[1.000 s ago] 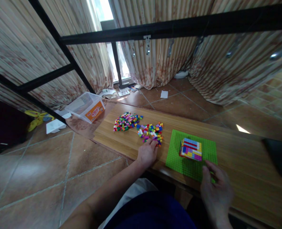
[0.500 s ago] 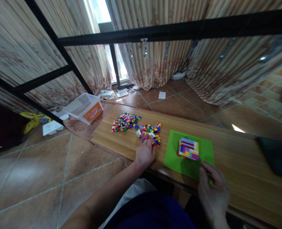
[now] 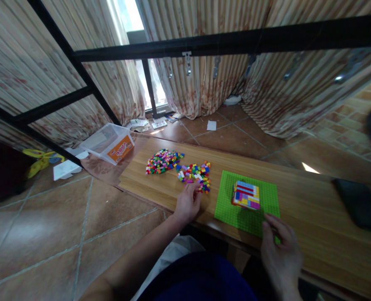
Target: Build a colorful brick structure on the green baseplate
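Note:
My left hand is at the near edge of a loose pile of small toy building bricks, fingers bent and drawn together at the tips. Whatever lies between those fingertips is too small to make out. A green baseplate lies to its right, carrying a low block built of bricks with blue, red, white, yellow and purple on top. Over the plate's near right corner is my right hand, its thumb and forefinger curled close together. I cannot see what, if anything, they pinch.
A second brick heap lies further left on the wooden table. A dark flat object rests at the right. Beyond the left end stands a clear plastic bin with an orange label. A black metal frame crosses before the curtains.
My left hand has drawn back slightly toward me from the bricks, uncovering a purple one by the fingertips. My right hand stays nearly still. The whole view has shifted slightly.

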`<state>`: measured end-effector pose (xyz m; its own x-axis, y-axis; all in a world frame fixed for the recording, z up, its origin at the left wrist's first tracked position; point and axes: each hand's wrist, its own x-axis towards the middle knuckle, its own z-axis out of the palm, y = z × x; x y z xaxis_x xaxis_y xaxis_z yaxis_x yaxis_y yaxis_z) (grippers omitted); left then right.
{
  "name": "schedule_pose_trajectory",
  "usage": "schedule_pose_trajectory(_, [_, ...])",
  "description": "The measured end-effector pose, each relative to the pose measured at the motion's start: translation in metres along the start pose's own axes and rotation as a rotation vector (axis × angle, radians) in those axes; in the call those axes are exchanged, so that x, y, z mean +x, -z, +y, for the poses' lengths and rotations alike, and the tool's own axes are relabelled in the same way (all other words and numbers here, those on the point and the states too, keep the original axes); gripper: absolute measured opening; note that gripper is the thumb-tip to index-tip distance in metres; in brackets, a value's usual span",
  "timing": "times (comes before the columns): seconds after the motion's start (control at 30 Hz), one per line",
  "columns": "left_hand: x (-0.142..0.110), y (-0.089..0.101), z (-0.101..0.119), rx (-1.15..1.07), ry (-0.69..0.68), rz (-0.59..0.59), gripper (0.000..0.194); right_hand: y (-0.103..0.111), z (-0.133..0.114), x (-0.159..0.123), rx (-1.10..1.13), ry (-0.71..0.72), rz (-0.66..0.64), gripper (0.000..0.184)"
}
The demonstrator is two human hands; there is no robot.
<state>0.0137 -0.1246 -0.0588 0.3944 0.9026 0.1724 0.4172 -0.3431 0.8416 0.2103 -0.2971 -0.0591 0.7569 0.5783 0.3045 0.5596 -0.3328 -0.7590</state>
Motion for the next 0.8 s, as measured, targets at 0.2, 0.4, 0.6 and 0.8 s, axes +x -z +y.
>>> schedule_pose_trajectory(0.2, [-0.003, 0.006, 0.023, -0.927, 0.442, -0.21, 0.036, -0.012, -0.03, -0.008, 0.171, 0.035, -0.14, 0.033])
schedule_pose_trajectory(0.4, [-0.024, 0.007, 0.054, -1.251, 0.649, -0.382, 0.043, -0.026, -0.074, -0.013, 0.405, 0.057, -0.359, 0.024])
schedule_pose_trajectory(0.6, [-0.033, 0.002, 0.062, -1.225, 0.62, -0.413, 0.04, -0.028, -0.084, -0.015, 0.452, 0.001, -0.36, 0.019])
schedule_pose_trajectory(0.8, [-0.028, 0.005, 0.063, -0.993, 0.553, -0.401, 0.04, -0.029, -0.079, -0.017, 0.452, -0.015, -0.389, 0.017])
